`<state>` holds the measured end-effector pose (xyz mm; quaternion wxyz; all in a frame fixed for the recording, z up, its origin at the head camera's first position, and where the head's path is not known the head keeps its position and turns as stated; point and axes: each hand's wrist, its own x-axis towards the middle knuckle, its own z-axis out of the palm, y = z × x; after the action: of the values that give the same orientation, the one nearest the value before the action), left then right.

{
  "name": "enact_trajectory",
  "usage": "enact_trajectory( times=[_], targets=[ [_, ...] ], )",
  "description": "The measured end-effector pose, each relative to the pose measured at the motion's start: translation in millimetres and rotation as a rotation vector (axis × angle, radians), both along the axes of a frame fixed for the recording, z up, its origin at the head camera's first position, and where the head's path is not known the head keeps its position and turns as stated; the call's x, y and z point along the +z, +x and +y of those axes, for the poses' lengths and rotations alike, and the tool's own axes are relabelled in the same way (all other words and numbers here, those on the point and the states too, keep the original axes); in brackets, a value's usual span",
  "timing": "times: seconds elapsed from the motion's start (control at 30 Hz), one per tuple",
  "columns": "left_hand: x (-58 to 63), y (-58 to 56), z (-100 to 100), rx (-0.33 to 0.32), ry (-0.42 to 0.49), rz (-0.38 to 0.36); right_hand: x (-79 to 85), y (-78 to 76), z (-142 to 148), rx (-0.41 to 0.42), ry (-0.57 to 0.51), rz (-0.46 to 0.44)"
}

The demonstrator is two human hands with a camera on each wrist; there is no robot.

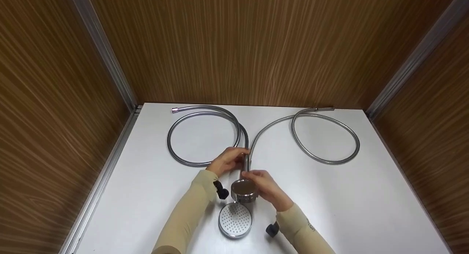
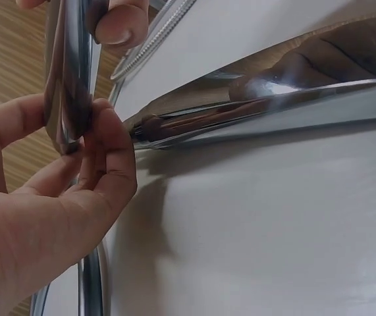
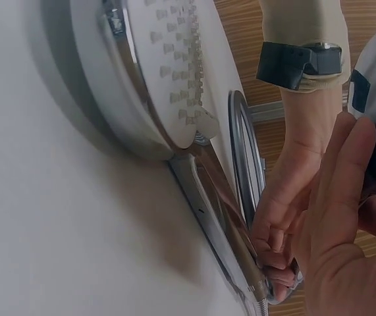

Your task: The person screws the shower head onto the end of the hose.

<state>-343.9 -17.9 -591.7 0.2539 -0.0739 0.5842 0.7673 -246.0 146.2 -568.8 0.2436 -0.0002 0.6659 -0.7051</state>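
Both hands hold a chrome shower head (image 1: pixel 244 196) above the table, its shiny back facing up in the head view. My left hand (image 1: pixel 229 161) pinches the lower end of its handle (image 2: pixel 67 118) between thumb and fingers. Nearer the head, my right hand (image 1: pixel 266 186) grips the neck with the thumb on top. A second shower head (image 1: pixel 235 220) lies just below on the table, white nozzle face up. In the right wrist view, its handle (image 3: pixel 217 217) runs into a ribbed hose (image 3: pixel 261 307). Fingers hide whether the held handle joins a hose.
A dark grey hose (image 1: pixel 169 144) lies coiled at the left, with a metal end fitting (image 1: pixel 175 110). On the right, a silver hose (image 1: pixel 357 144) loops across the white table (image 1: pixel 366 210). Wood-grain panels (image 1: pixel 256 45) enclose the back and sides.
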Motion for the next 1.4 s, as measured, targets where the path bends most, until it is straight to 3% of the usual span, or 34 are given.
enact_trajectory(
  times=[0.13,0.37,0.67,1.0,1.17,1.4],
  targets=[
    [-0.7,-1.2,1,0.027,0.015,-0.013,-1.9,-1.1,2,0.006,-0.005,0.005],
    [-4.3,-0.8,5,0.000,0.060,0.008,-4.1,-2.5,4,0.015,-0.044,0.007],
    [-3.4,-1.1,6,0.006,0.108,-0.033,-2.9,-3.7,2,0.000,-0.076,-0.017],
    [0.0,2.0,7,0.115,0.065,-0.091,1.1,-5.1,3,-0.001,-0.072,-0.024],
    [0.2,2.2,10,0.148,0.073,-0.086,1.3,-5.2,6,0.002,-0.079,-0.018],
    [-0.3,1.1,13,0.204,0.015,-0.064,-1.4,-4.2,7,0.007,-0.052,-0.033]
  ],
)
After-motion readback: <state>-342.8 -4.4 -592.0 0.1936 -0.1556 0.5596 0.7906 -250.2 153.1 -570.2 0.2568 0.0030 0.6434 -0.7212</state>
